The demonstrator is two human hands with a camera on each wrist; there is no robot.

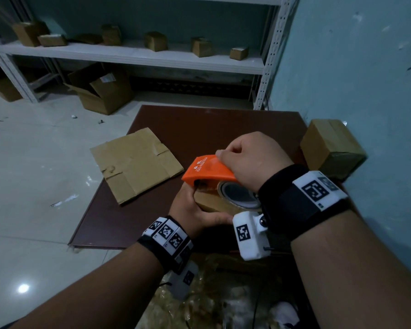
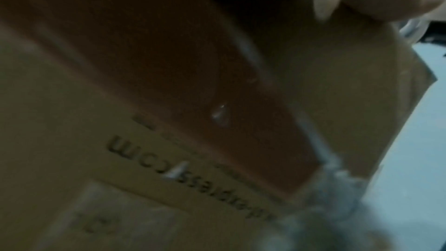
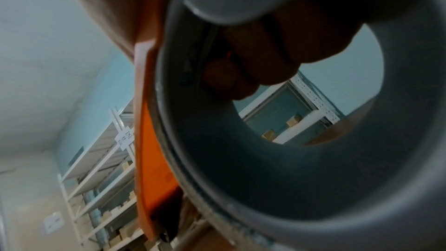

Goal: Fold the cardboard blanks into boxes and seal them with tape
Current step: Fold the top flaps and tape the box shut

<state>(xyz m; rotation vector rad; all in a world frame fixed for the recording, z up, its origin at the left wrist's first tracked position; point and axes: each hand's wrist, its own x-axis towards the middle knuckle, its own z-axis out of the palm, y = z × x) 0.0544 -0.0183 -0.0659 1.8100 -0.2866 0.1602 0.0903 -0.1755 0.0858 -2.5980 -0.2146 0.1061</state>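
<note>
On a dark brown board point(image 1: 199, 129), the right hand point(image 1: 252, 160) grips an orange plastic tape dispenser point(image 1: 207, 169) over a small cardboard box point(image 1: 208, 203) clasped by the left hand point(image 1: 192, 210).

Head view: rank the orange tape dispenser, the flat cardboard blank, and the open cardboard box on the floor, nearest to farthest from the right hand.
1. Orange tape dispenser: gripped by the right hand.
2. Flat cardboard blank: to the left, on the brown board.
3. Open cardboard box: far left, on the floor by the shelf.

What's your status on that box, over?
Right hand grips orange tape dispenser, pressed onto small box. Left hand holds the box on brown board. Flat blank waiting left, taped box right. Nothing blocking.
</note>
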